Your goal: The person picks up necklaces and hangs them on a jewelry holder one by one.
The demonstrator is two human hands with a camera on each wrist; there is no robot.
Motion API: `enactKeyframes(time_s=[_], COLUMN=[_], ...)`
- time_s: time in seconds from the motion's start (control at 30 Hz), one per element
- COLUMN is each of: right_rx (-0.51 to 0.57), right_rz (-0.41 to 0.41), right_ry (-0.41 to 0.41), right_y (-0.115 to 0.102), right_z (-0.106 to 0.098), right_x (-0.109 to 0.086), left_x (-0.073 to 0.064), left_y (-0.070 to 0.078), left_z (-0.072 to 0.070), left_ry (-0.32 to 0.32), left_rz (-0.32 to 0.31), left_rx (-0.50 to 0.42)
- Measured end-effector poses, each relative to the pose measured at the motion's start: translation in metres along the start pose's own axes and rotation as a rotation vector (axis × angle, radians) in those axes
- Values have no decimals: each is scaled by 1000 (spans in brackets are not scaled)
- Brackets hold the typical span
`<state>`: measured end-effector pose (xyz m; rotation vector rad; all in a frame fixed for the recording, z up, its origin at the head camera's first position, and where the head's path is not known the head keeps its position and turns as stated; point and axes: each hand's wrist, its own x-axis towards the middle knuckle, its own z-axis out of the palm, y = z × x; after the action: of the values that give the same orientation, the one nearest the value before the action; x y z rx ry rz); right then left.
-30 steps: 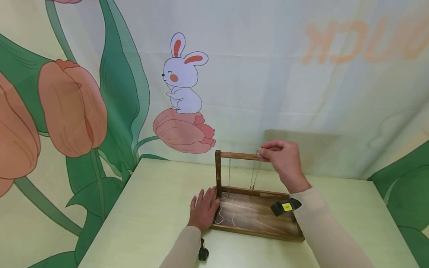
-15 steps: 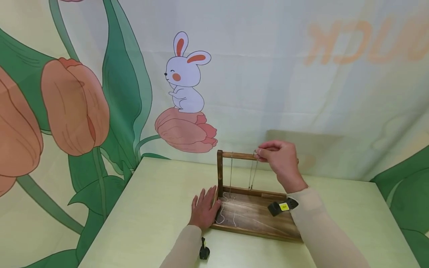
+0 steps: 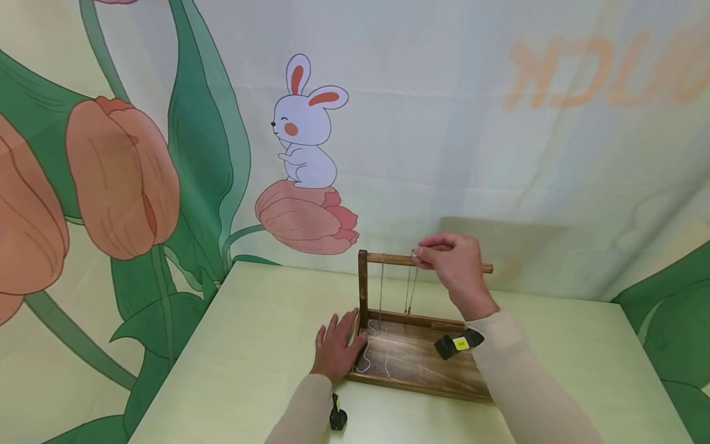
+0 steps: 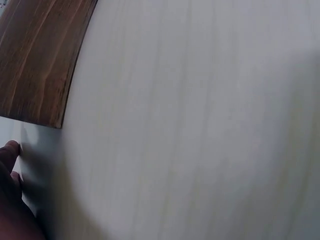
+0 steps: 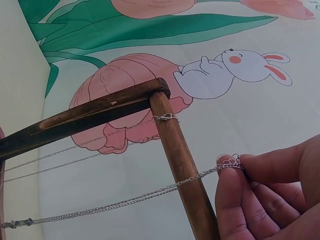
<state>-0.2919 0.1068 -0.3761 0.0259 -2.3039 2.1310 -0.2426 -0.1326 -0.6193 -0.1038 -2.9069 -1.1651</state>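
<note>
My right hand pinches one end of a thin silver chain necklace between thumb and forefinger. The chain passes over the wooden rod of a jewellery stand, and its clasp end dangles behind the tray. A second chain hangs on the rod farther left, its clasp fastened around the wood in the right wrist view. My left hand lies with spread fingers against the left end of the stand's brown wooden tray. In the left wrist view, only dark fingertips show beside the tray's corner.
A white cord lies loosely in the left part of the tray. The rod stands on a single left upright, its right end free. Behind the pale table hangs a curtain printed with tulips and a rabbit.
My right hand has slid left along the rod, carrying the pinched chain closer to the hanging one. The rod's free right end has come into sight. My left hand stays put.
</note>
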Motion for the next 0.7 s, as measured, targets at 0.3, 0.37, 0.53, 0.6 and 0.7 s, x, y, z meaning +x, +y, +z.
enactKeyframes(time_s=[0.3,0.37,0.53,0.6,0.7], right_rx=[6,7,-3,-10,-20], right_rz=[1,3,30,42,37], right_ry=[-2,1,2,5,11], right_y=[-3,-3,-1,1,4], right_z=[9,10,13,14,16], right_x=[0,-1,-2,-3,-7], left_x=[-2,-3,-3,-3,-3], left_y=[3,3,4,4,4], left_z=[-1,-1,-1,0,0], left_ry=[-3,-4,3,-1,-14], left_rz=[-9,-6,1,-3,-11], left_rx=[11,12,20,24,33])
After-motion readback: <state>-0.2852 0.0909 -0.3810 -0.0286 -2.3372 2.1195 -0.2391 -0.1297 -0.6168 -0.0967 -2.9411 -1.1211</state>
